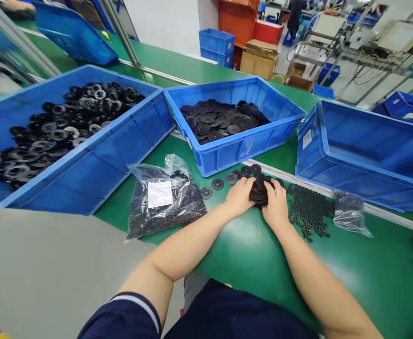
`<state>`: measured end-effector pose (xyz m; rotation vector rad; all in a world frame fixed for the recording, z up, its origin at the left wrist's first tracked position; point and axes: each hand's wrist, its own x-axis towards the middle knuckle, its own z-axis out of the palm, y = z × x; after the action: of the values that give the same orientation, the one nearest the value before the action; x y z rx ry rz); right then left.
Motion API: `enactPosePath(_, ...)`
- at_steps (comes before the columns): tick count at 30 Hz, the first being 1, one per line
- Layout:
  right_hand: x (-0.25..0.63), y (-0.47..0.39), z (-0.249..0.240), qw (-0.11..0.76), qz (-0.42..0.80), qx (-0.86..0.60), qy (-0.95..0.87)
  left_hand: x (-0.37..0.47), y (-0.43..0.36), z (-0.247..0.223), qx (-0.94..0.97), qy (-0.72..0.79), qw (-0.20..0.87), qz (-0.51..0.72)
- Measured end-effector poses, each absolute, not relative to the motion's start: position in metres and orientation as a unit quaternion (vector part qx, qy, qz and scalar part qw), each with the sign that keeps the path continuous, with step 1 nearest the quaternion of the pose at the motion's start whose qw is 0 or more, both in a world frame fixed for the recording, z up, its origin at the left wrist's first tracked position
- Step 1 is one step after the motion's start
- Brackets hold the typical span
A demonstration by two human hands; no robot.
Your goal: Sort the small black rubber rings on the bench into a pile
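Note:
Both of my hands press around a clump of black discs on the green table. My left hand grips its left side, and my right hand closes on the right side. More flat discs lie loose to the left of my hands and just behind them. Right of my right hand spreads a pile of small black rings. A labelled clear bag full of small dark parts rests to the left of my left forearm.
Behind my hands, a blue bin holds black discs. A larger blue bin at left holds black ring parts. Another blue bin stands at right, with a small clear bag before it. A person is far back.

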<state>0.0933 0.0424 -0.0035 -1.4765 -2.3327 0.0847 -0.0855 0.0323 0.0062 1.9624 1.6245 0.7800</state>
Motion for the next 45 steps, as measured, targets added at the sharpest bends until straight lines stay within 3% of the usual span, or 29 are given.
enactPosePath(8, 0.111, 0.027, 0.01, 0.193, 0.159, -0.488, -0.836, -0.098, 0.021, -0.006, 0.713, 0.568, 0.229, 0.342)
enactPosePath(17, 0.168, -0.008, 0.068, 0.271, 0.511, -0.456, -0.676, -0.094, 0.016, -0.014, 0.673, 0.602, 0.147, 0.404)
enactPosePath(24, 0.235, -0.027, 0.059, 0.29, 0.555, -0.496, -0.602, -0.1, 0.028, -0.027, 0.561, 0.654, 0.105, 0.497)
enactPosePath(28, 0.275, -0.031, 0.036, 0.348, 0.418, -0.593, -0.594, -0.089, 0.024, -0.005, 0.497, 0.622, 0.091, 0.599)
enactPosePath(30, 0.29, -0.035, 0.025, 0.34, 0.337, -0.626, -0.616, -0.068, 0.018, 0.016, 0.478, 0.576, 0.145, 0.647)
enactPosePath(34, 0.302, -0.043, 0.011, 0.324, 0.317, -0.606, -0.654, -0.006, 0.012, 0.049, 0.413, 0.443, 0.421, 0.675)
enactPosePath(38, 0.291, -0.046, -0.001, 0.303, 0.267, -0.58, -0.707, 0.036, 0.013, 0.043, 0.295, 0.316, 0.657, 0.618)
enactPosePath(45, 0.274, -0.048, -0.001, 0.296, 0.199, -0.555, -0.751, 0.049, -0.006, 0.006, 0.3, 0.306, 0.728, 0.535)
